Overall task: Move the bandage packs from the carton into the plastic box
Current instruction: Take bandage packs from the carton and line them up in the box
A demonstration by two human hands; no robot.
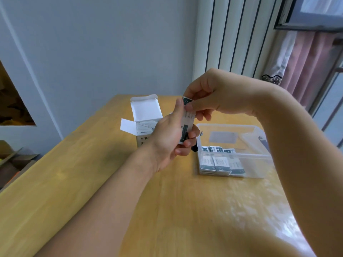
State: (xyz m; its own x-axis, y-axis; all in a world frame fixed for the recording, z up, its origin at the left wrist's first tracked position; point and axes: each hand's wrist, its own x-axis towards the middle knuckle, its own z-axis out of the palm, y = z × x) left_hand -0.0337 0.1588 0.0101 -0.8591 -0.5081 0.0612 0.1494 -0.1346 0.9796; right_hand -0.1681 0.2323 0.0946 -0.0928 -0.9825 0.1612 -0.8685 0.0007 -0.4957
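Note:
A small white carton [143, 117] stands open on the wooden table [185, 210], flaps up, with white bandage packs showing inside. My left hand [167, 140] is raised in front of it and grips a small stack of bandage packs [187, 123] upright. My right hand [213, 97] comes from above and pinches the top edge of the stack between thumb and fingers. To the right lies the clear plastic box [259, 164], with several packs [220, 163] stacked in rows at its near left corner.
A wall and a white ribbed radiator [232, 34] stand behind the table. Pink curtains [306, 62] and a window are at the right. Cardboard boxes [11, 160] sit on the floor at the left, beside the table's left edge.

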